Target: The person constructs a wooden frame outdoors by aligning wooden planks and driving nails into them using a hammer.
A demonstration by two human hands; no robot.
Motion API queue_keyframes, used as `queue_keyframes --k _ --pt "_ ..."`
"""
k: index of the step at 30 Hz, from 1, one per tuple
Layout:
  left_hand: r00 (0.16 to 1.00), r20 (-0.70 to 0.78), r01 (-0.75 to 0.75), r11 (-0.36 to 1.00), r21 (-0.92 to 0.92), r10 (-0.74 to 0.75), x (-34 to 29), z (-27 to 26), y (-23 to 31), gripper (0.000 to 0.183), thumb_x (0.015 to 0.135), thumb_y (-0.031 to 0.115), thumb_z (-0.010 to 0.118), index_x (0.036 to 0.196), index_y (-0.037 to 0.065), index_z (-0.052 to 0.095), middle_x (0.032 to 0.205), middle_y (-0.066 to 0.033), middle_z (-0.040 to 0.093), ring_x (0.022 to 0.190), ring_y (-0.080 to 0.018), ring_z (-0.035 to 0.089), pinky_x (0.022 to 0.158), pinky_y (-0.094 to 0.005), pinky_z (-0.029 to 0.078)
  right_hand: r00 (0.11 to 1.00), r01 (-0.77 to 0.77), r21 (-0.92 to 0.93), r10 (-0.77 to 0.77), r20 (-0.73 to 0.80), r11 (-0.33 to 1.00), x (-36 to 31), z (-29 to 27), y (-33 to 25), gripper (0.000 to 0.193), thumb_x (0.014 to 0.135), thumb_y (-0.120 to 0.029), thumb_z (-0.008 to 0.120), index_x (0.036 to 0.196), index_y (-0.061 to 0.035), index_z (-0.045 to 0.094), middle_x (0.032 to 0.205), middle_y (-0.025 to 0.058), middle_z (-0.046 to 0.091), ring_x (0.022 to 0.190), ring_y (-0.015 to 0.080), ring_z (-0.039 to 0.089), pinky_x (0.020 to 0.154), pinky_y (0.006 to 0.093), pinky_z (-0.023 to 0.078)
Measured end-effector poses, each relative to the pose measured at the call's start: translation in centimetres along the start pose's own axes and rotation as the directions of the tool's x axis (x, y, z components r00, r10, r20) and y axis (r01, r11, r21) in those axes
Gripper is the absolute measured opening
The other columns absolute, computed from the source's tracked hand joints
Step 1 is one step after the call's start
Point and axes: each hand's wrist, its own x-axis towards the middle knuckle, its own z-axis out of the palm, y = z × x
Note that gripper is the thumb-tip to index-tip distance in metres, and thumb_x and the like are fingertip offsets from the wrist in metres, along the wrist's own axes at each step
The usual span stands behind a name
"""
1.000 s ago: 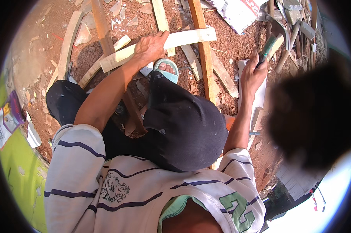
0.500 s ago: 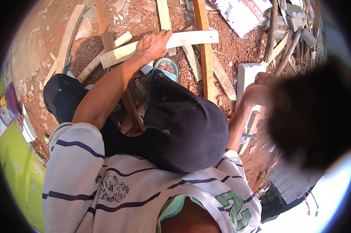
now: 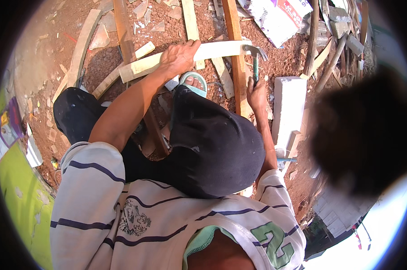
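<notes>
Red, rubble-strewn soil forms the ground. Two brown beams run near to far across it, the left beam and the right beam. The pale plank lies crosswise over both, its right end just past the right beam. A white block stands to the right; the hammer has its head over the plank's right end, contact not determinable. A sandal rests just near of the plank. Risks, in judgement: a glancing blow could skid the plank, because only one hand steadies it; a stray strike could reach the sandalled foot, because its toes are exposed. The left hand is palm down, arm extended far, its grip closed over the plank left of centre. The right hand is raised at the right, its grip clamped around the hammer's handle.
</notes>
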Motion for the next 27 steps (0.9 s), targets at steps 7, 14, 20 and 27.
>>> queue_keyframes --k 7,14,20,27 --pt "0.999 0.006 0.035 0.999 0.004 -0.035 0.0 -0.9 -0.4 0.045 0.077 0.017 0.076 0.111 0.007 0.049 0.103 -0.0167 0.064 0.095 -0.0392 0.067 0.077 -0.05 0.057 0.63 0.682 0.586 0.056 -0.775 0.436 -0.1 -11.1 -6.7 0.044 0.108 -0.037 0.046 0.077 -0.0055 0.045 0.054 -0.002 0.042 0.045 0.0063 0.04 0.039 0.0253 0.032" --pt "0.999 0.016 0.039 0.998 0.046 -0.04 -0.3 -1.2 -1.6 0.043 0.077 0.014 0.071 0.113 0.006 0.049 0.104 -0.0175 0.064 0.092 -0.0388 0.068 0.076 -0.0492 0.057 0.982 -0.004 0.041 0.012 -0.19 0.999 -0.3 -8.4 -8.4 0.029 0.104 -0.026 0.051 0.097 0.0023 0.055 0.062 0.0211 0.059 0.05 0.0299 0.059 0.051 0.044 0.047" --pt "1.0 -0.003 0.002 1.0 0.013 -0.002 0.7 -0.2 -0.1 0.046 0.078 0.02 0.073 0.114 0.008 0.048 0.103 -0.0165 0.064 0.093 -0.04 0.067 0.076 -0.0498 0.056 0.853 0.329 0.384 -0.097 -0.512 0.863 -0.4 -2.7 -3.4 0.035 0.105 -0.031 0.05 0.093 0.002 0.052 0.066 0.0141 0.055 0.054 0.0265 0.055 0.05 0.0378 0.046" --pt "0.999 -0.032 0.003 0.999 0.032 -0.002 -0.3 -0.9 -1.1 0.043 0.079 0.017 0.071 0.114 0.005 0.049 0.105 -0.0165 0.065 0.087 -0.0395 0.069 0.074 -0.0498 0.057 0.858 0.329 0.431 -0.076 -0.508 0.84 -1.8 -10.1 -8.4 0.031 0.107 -0.029 0.049 0.096 -0.0005 0.054 0.059 0.0106 0.056 0.05 0.017 0.055 0.046 0.0325 0.043"
